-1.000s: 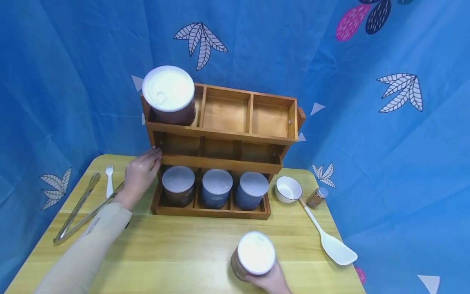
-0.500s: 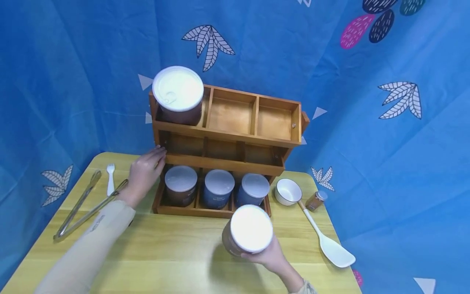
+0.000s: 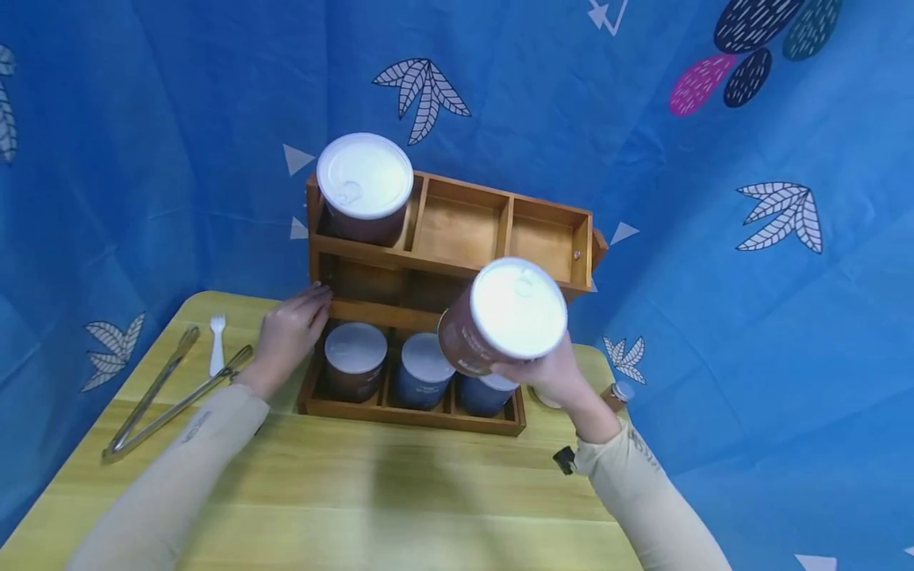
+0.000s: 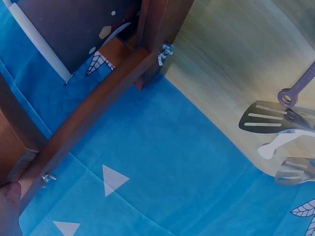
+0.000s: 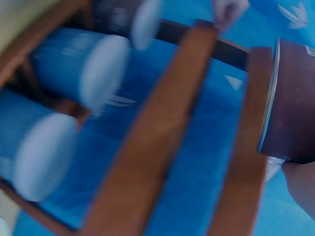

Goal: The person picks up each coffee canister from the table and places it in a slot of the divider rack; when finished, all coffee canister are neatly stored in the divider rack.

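A three-tier wooden rack (image 3: 428, 260) stands at the table's back. My left hand (image 3: 289, 329) grips its left side at the middle tier. Raised in my right hand (image 3: 560, 377) is a brown can (image 3: 520, 309) with a white lid, tilted, overlapping the rack's right half in the head view. A larger brown can (image 3: 366, 178) sits in the top tier's left compartment; the other two up there hold nothing. Along the bottom tier are a brown can (image 3: 355, 349) and two blue cans (image 3: 425, 361), the right one partly hidden behind the raised can.
Metal tongs (image 3: 143, 396) and a white fork (image 3: 217, 345) lie at the table's left. A slotted spatula (image 4: 263, 118) shows in the left wrist view. A small jar (image 3: 618, 394) is at the right, partly behind my wrist. Blue cloth (image 3: 214, 119) hangs behind.
My right hand has lifted the brown can off the table, up and forward to the rack's height. My left hand keeps its grip on the rack. The head view has shifted slightly.
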The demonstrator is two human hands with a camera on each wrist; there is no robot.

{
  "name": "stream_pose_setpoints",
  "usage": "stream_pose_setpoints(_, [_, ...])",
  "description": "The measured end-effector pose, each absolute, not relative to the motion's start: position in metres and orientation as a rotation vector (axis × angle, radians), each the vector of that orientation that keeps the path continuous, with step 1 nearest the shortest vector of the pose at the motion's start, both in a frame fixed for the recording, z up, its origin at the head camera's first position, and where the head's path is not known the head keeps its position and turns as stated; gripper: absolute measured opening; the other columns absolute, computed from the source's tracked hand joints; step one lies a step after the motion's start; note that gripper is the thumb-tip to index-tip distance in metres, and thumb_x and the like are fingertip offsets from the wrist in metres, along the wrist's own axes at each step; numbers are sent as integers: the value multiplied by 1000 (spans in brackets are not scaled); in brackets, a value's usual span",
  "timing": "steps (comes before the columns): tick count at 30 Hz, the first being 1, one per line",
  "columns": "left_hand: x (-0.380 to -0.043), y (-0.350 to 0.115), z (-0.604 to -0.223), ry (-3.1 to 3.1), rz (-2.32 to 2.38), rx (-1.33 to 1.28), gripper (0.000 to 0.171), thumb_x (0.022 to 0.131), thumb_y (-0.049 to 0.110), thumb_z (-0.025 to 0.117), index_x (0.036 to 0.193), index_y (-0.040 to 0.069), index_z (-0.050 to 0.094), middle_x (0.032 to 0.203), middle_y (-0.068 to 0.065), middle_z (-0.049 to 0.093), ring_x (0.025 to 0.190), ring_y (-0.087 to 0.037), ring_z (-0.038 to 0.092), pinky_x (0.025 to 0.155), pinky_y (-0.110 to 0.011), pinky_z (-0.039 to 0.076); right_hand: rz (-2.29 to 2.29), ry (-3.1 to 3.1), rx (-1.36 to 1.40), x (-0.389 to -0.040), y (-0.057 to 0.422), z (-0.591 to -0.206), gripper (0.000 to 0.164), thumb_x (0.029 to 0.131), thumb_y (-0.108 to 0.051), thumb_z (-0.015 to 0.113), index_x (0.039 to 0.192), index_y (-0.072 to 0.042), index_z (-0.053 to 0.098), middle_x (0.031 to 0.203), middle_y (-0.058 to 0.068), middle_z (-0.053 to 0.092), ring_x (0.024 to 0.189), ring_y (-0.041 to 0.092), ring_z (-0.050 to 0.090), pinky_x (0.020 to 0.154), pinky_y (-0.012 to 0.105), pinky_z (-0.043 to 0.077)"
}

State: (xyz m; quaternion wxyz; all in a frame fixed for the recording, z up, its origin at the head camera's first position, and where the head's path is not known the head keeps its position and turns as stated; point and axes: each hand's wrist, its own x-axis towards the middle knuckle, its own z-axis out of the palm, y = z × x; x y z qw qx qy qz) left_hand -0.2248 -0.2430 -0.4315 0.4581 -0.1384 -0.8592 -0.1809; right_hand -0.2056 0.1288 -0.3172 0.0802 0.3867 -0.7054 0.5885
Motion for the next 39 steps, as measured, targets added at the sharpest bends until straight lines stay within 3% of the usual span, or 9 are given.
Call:
stream_pose_setpoints(4, [-226,-242,-431,-2118,-449,-339,22,84,3,74,105,-2,74,109,-20,74,102,-34,72,77,-48,61,1853,-2092,1112,-228,118,-282,100,65,-37,92,146,-15,37,140,-2,51,131,17,49,110,31,45])
stream_pose_setpoints(9, [-224,-242,-432,-2125,-448,-332,22,84,3,74,105,-1,74,110,-19,74,102,-34,72,77,-48,61,1974,-2016,1066,-251,102,-252,91,70,-30,90,144,-16,40,142,4,51,134,22,47,109,37,47])
stream_pose_setpoints(16, [-223,-242,-436,-2107,-436,-330,21,82,1,74,103,-1,75,107,-19,74,101,-34,72,77,-49,61,1911,-2049,888,-280,75,-231,78,76,-12,83,143,-19,42,141,4,52,130,19,50,110,41,46])
stream_pose_setpoints(24, [-225,-241,-434,-2090,-427,-341,22,83,1,74,104,-2,74,107,-20,74,102,-33,72,79,-48,61,1926,-2062,770,-304,54,-238,88,74,-3,81,147,-17,35,147,7,47,133,20,47,112,41,44])
stream_pose_setpoints(30, [-223,-241,-432,-2075,-432,-355,21,83,1,74,104,-2,74,106,-20,74,101,-33,72,78,-48,61,1761,-2085,843,-288,47,-239,95,71,0,83,149,-9,30,149,12,43,136,21,43,115,38,41])
stream_pose_setpoints(39, [-223,-241,-432,-2092,-442,-344,21,84,2,74,105,-2,74,108,-20,74,102,-33,72,79,-48,61,1693,-2124,857,-280,40,-248,99,69,-1,85,149,-8,27,149,12,42,136,21,43,116,38,38])
